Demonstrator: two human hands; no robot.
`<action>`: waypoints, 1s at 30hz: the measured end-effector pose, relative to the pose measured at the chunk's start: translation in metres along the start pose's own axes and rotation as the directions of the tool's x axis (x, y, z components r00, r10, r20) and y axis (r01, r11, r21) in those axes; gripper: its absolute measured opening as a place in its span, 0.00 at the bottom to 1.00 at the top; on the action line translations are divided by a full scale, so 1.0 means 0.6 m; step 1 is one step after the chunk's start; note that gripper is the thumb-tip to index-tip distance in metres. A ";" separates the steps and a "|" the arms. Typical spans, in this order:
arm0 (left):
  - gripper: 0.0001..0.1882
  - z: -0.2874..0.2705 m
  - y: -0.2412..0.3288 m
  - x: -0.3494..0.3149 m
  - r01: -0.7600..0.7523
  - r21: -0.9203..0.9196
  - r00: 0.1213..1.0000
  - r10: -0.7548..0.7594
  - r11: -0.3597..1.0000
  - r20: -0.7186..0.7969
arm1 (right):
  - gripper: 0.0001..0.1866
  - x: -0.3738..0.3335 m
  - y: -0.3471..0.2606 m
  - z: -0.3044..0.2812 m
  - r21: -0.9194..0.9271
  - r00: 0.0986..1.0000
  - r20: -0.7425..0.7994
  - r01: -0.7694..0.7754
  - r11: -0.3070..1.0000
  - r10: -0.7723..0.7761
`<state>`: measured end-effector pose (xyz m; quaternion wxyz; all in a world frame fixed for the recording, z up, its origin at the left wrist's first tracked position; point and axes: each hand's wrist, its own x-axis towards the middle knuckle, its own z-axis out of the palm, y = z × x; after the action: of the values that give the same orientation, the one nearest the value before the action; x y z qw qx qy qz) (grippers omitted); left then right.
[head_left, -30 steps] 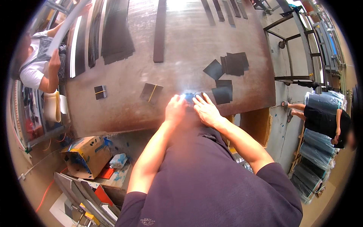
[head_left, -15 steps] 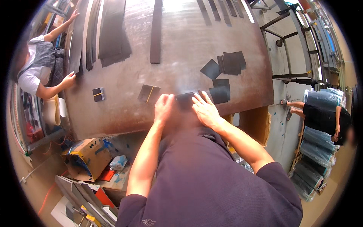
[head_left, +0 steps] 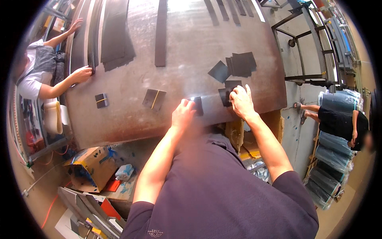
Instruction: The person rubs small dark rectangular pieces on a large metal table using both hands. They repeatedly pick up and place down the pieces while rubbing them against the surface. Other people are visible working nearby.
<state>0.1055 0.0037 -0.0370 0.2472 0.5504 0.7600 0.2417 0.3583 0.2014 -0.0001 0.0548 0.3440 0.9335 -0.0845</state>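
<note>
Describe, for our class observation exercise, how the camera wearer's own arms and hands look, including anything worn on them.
The left hand and right hand are bare, with no gloves visible. Both forearms are uncovered, with no watch or bracelet visible. The dark purplish fabric shirt has short sleeves and a small pale printed mark.

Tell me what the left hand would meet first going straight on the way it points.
The left hand would most likely meet the small dark sheet right at its fingertips first; depth is unclear, so it may already be touching it.
</note>
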 end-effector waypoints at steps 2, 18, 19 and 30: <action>0.17 -0.004 0.002 -0.001 -0.001 -0.003 1.000 0.001 1.000 0.002 | 0.03 0.017 -0.031 0.000 0.237 0.999 0.018 -0.041 0.971 0.037; 0.09 -0.002 0.014 -0.008 0.068 -0.053 0.997 -0.069 0.996 -0.017 | 0.03 0.034 -0.177 0.057 0.170 0.953 -0.203 0.259 0.951 -0.223; 0.09 -0.001 0.013 -0.008 0.065 -0.044 0.998 -0.066 0.997 -0.021 | 0.03 0.033 -0.174 0.061 0.185 0.956 -0.176 0.267 0.946 -0.235; 0.10 0.019 -0.002 -0.008 0.111 0.003 0.994 -0.111 0.994 -0.011 | 0.07 0.024 -0.182 0.065 0.178 0.936 -0.219 0.317 0.932 -0.276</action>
<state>0.1133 -0.0004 -0.0458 0.2551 0.5062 0.7913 0.2293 0.2780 0.1214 -0.0273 -0.0848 0.2089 0.9615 -0.1570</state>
